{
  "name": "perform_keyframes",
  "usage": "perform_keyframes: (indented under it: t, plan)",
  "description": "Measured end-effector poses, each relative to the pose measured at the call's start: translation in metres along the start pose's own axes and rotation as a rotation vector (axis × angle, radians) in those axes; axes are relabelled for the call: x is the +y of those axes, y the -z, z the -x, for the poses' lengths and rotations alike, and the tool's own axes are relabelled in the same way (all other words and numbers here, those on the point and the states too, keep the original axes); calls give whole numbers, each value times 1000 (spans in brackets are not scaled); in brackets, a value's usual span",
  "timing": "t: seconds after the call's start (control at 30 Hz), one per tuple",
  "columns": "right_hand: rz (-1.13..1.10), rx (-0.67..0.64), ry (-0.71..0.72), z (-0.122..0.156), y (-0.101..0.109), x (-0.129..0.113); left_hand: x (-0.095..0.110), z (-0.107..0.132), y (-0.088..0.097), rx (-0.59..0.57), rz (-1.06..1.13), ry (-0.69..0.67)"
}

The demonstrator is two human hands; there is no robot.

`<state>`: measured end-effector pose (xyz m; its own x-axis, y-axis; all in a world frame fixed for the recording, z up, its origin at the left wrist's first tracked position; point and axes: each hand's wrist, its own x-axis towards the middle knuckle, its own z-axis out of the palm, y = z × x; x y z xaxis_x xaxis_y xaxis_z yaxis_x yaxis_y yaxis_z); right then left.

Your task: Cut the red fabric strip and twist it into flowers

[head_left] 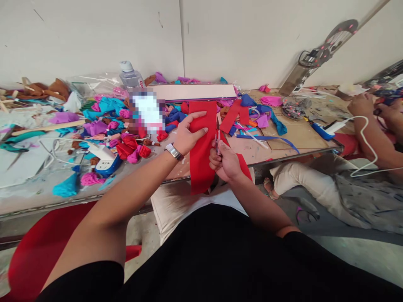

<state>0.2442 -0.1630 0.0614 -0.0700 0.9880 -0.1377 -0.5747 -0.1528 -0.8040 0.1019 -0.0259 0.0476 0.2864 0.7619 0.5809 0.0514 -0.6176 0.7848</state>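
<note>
A long red sheet (201,167), paper or cloth, lies over the table's front edge and hangs toward my lap. My left hand (189,133) rests on its upper part, thumb and index finger stretched apart. The other fingers of that hand are mostly hidden. In my right hand (225,161) is a pair of scissors (217,140), blades pointing away from me along the sheet's right edge. More red material (244,165) shows beside my right wrist. Just beyond the scissors lie cut red pieces (234,117).
Crumpled coloured scraps (103,107) cover the table's left and back, with a bottle (130,75) and a blurred bright screen (147,111) among them. Power strips (108,165) and a white cable (367,142) lie about. At the right, another person's hand (360,105) is over the table.
</note>
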Motion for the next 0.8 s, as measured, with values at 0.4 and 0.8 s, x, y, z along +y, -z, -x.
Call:
perform_keyframes:
  t: [0.4, 0.8]
  plan:
    - [0, -44, 21, -3, 2, 2, 3, 1, 0, 6, 16, 41]
    - [-25, -57, 23, -3, 3, -3, 3, 2, -1, -24, 16, 2]
